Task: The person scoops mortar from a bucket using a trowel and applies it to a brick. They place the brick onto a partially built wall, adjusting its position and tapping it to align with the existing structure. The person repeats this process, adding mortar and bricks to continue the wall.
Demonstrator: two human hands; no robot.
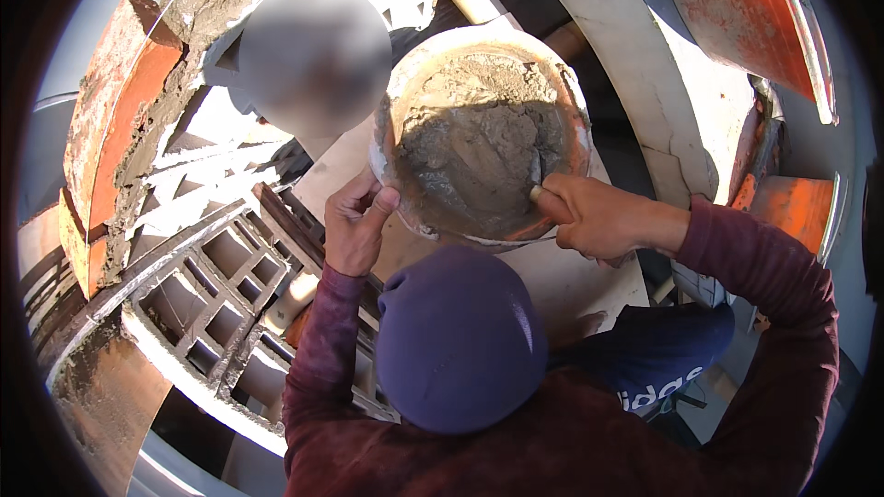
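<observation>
At the near-left rim of the round mortar tub [578, 124], observed left hand [357, 221] gripping the edge. Inside the tub, found wet grey-brown mortar [479, 152], partly shaded. At the tub's near-right side, noted right hand [599, 216] closed around the handle of a trowel [536, 192], set into the mortar. Left of the tub, recorded hollow blocks [237, 307] and orange brick [131, 138].

1 line of large white lettering [663, 388] stands on the dark blue trousers [677, 336] of the person in the maroon top [442, 465]. It runs along the lower edge of the visible trouser leg and climbs toward the right. The strokes are thick and rounded, bright against the dark cloth. Its left end is cut off at the maroon top's edge, so only the last few letters can be read.
</observation>
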